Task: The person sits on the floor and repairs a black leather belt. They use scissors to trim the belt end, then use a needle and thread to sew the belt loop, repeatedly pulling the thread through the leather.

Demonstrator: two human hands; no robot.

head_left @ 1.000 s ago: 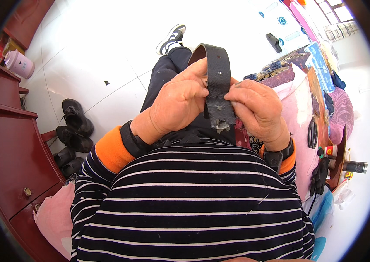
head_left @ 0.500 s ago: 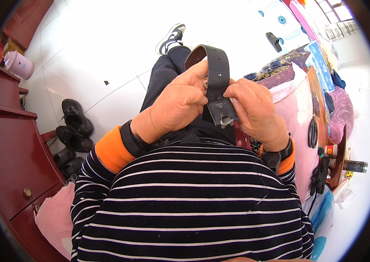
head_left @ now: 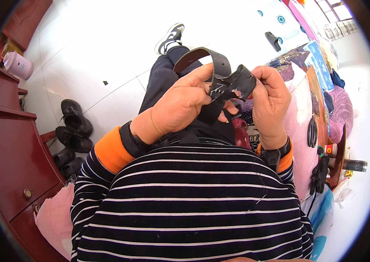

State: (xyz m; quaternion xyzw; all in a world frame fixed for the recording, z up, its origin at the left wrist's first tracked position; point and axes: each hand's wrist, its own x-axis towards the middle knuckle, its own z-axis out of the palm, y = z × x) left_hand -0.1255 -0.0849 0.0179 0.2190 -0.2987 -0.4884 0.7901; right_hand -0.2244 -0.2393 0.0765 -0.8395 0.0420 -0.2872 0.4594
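Black leather-like strap (head_left: 221, 65) between both hands: clamped partway along by left hand (head_left: 174, 102), pinched at the end by right hand (head_left: 272, 94). Now curled upward there instead of hanging flat; apparently giving access to pale, stitch-like marks (head_left: 217, 91) beside left hand.

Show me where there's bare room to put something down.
Bare floor lies between the black shoes and the dark trouser leg, apart from a small dark scrap. Crowded at right: coiled cable and black glove along the pink cloth. Between left hand and right hand, the black strap leaves little room.
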